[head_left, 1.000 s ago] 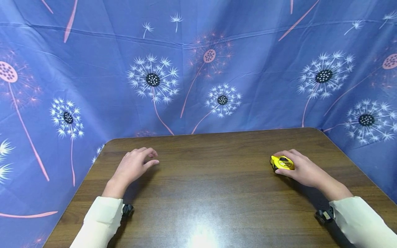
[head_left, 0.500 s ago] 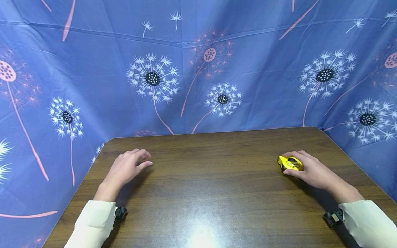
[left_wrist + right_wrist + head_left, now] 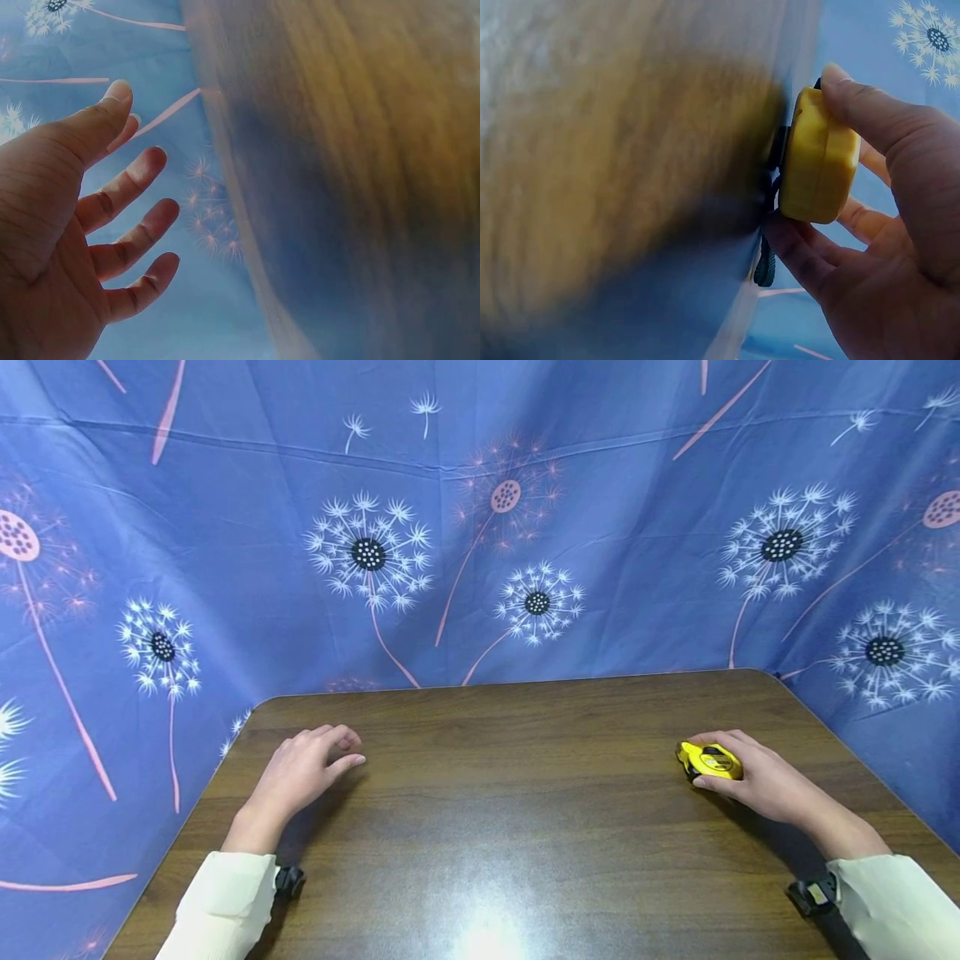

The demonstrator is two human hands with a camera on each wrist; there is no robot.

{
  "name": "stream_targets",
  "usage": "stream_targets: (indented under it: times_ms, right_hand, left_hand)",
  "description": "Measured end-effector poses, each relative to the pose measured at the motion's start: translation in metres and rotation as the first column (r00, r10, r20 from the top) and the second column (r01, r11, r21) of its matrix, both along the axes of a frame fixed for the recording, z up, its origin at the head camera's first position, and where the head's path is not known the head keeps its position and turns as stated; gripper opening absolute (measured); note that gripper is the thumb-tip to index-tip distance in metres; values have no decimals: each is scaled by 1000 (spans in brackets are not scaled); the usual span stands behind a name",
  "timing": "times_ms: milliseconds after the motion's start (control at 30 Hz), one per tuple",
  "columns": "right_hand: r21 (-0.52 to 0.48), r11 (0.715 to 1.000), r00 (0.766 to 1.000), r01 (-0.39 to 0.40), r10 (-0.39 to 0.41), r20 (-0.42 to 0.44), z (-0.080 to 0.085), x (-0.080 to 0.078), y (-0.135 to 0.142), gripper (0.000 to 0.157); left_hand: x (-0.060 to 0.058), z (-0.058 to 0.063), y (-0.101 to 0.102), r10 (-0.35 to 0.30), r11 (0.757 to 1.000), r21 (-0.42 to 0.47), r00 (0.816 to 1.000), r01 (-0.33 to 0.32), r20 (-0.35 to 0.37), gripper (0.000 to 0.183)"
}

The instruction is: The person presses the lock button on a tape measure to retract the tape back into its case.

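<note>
My right hand [image 3: 765,781] grips a yellow tape measure [image 3: 716,762] with black parts, at the right side of the table. In the right wrist view the thumb lies on one side of the yellow case [image 3: 819,161] and fingers on the other. A dark strap [image 3: 765,264] hangs from the tape measure there. My left hand [image 3: 303,768] hovers over the left side of the table, its fingers loosely bent and holding nothing. The left wrist view shows the left hand's fingers [image 3: 127,251] spread apart, with no object among them.
A brown wood-grain table [image 3: 480,793] spans the space between the hands, with a bright light reflection near its front. Blue cloth [image 3: 637,568] printed with dandelions hangs behind and along both sides. Each wrist carries a small black device [image 3: 813,893].
My right hand has moved to the right with the tape measure in it. My left hand has drifted a little to the left, its fingers still loose.
</note>
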State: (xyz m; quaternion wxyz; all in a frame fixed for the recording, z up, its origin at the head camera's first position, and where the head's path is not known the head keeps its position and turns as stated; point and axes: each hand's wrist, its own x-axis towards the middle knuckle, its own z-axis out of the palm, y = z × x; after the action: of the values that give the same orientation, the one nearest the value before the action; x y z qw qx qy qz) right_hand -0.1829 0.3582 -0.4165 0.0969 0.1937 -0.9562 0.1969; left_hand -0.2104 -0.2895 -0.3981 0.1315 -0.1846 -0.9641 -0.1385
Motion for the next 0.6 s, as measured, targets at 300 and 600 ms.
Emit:
stream_targets:
  times_ms: [300,600]
  right_hand:
    - [-42,999,1000,21,-21,-10,7,0,-12,55]
    - [65,996,998,64,-66,20,13,-14,-61,76]
  left_hand:
    - [1,1,6,13,1000,-4,1000,-13,15,25]
    - [3,1,20,38,998,-44,996,-34,86,53]
